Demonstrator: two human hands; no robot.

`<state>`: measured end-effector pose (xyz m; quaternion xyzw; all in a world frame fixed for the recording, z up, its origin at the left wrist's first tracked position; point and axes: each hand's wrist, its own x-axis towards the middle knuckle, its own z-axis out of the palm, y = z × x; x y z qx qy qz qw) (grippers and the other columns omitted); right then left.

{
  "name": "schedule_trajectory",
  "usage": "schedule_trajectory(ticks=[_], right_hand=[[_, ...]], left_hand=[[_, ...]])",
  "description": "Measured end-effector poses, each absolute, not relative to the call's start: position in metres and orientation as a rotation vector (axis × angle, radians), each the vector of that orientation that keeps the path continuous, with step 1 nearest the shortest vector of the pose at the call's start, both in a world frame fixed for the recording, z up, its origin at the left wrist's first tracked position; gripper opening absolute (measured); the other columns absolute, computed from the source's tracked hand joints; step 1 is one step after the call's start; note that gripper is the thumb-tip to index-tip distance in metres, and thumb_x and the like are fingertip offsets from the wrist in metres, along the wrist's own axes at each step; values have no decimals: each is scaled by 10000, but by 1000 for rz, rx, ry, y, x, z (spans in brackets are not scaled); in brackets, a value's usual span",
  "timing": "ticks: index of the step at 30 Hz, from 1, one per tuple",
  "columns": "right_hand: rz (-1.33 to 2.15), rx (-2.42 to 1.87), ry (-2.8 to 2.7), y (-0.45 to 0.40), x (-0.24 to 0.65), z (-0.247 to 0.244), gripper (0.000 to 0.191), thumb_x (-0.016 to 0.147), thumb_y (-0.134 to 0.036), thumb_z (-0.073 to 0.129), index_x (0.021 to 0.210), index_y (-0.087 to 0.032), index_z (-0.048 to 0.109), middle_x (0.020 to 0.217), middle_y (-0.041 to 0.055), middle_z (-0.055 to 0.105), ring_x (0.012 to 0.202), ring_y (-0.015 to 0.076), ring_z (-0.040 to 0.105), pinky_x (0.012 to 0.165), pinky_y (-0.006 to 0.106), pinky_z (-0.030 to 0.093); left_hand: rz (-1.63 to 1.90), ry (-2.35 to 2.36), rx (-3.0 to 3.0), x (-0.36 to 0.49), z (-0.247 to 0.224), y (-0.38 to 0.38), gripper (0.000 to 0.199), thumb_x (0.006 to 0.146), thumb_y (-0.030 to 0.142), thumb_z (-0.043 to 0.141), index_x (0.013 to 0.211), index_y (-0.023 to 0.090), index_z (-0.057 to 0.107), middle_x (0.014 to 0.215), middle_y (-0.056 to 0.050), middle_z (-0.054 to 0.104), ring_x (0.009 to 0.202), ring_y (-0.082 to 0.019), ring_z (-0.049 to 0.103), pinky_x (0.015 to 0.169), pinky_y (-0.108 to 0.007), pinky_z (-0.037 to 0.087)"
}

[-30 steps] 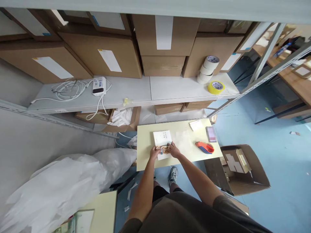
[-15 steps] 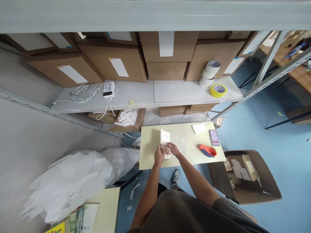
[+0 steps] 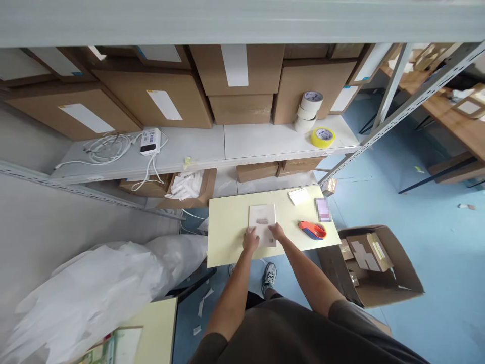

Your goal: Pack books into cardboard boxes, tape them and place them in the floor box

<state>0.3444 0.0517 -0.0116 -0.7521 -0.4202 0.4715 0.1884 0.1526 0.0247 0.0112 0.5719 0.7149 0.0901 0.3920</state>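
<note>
A thin white book (image 3: 262, 215) lies on the pale yellow table in front of me, with a small grey mark in the middle of the face turned up. My left hand (image 3: 250, 239) grips its lower left edge. On the right edge, my right hand (image 3: 278, 232) holds it between thumb and fingers. To the right of the book rests a red and blue tool (image 3: 312, 229) whose exact kind I cannot make out. Farther back are a white paper slip (image 3: 299, 196) and a blurred purple rectangular item (image 3: 323, 210).
Behind the table (image 3: 227, 210), a shelf holds cardboard boxes (image 3: 174, 98), white tape rolls (image 3: 306, 112), yellow tape (image 3: 322, 137) and a power strip (image 3: 150, 141). An open carton (image 3: 401, 293) stands on the floor at right. White plastic sheeting (image 3: 98, 288) bulges at left.
The book, earlier upended and narrow with its printed side partly showing, now lies flat with a paler side up. My hands have moved apart to its two edges. The view has shifted slightly right.
</note>
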Motion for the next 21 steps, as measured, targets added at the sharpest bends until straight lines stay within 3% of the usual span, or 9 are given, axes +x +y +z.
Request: schedule_trajectory(ticks=[3,5,8,12,18,21], right_hand=[[1285,-2351,-1197,51,354,-14,293,844,-409,753,1040,-191,755,1081,179,787,1145,337,726,924,403,544],[1182,-2433,-1265,47,356,-13,339,903,-380,695,1161,-168,747,1211,221,756,1224,343,698,990,417,526],[1063,-2385,-1471,34,354,-14,463,954,-322,613,1389,-175,670,1435,194,666,1311,299,659,1087,376,497],[1169,-2247,-1574,12,342,-24,594,905,-288,667,1493,-219,619,1641,138,495,1451,294,556,1181,369,454],[1385,-2031,-1271,21,323,-25,581,860,-264,719,1439,-265,675,1628,112,529,1528,354,473,1280,476,348],[1487,-1877,-1245,38,311,-18,512,833,-306,769,1343,-275,736,1581,93,586,1517,347,485,1280,474,346]], left_hand=[[75,1833,1559,153,-1,24,648,860,172,692,1492,309,640,1684,-112,444,1518,-374,425,1187,-506,442],[99,1847,1562,155,-6,24,600,879,165,667,1466,288,660,1662,-123,470,1513,-353,434,1205,-489,417],[211,1936,1407,155,-10,29,580,905,172,637,1484,209,628,1557,-170,571,1436,-299,546,1200,-403,419],[293,2000,1102,148,-10,40,636,857,183,683,1485,176,577,1327,-162,726,1232,-281,702,1034,-346,525],[342,1853,992,121,2,44,272,745,174,776,1008,173,708,996,-111,811,953,-279,776,814,-333,581],[480,1798,1018,114,15,38,257,758,164,743,1002,191,666,1035,-90,811,942,-249,772,794,-310,584]])
